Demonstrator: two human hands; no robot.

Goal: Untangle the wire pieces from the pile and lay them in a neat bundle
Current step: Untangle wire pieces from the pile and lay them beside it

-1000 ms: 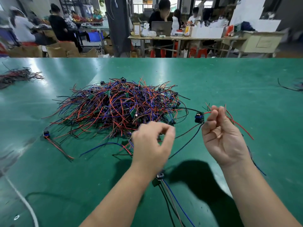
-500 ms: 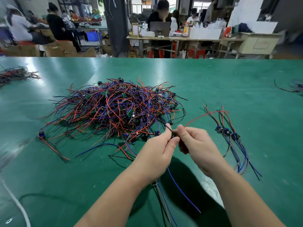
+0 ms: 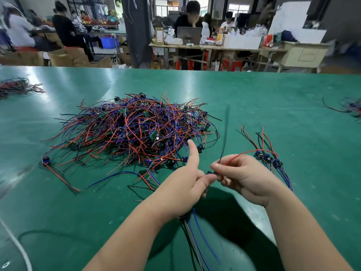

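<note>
A tangled pile of red, blue and black wire pieces (image 3: 136, 132) lies mid-table. Just right of it, a small sorted bundle (image 3: 271, 159) with blue connectors rests on the mat. My left hand (image 3: 181, 184) grips one wire piece (image 3: 201, 231), whose blue and black leads hang down below the palm; its index finger sticks up. My right hand (image 3: 242, 177) pinches the same piece's red and black leads, which rise blurred above the fingers. Both hands hover close together in front of the pile.
A green mat (image 3: 273, 106) covers the table. More wire heaps sit at the far left (image 3: 17, 88) and far right edge (image 3: 351, 108). A white cable (image 3: 17, 245) crosses the near left corner. People work at benches beyond the table.
My right hand set wires down on the right-hand bundle, then came to the left hand. Now both hands hold one piece, the black lead has swung upward, and my left index finger is raised.
</note>
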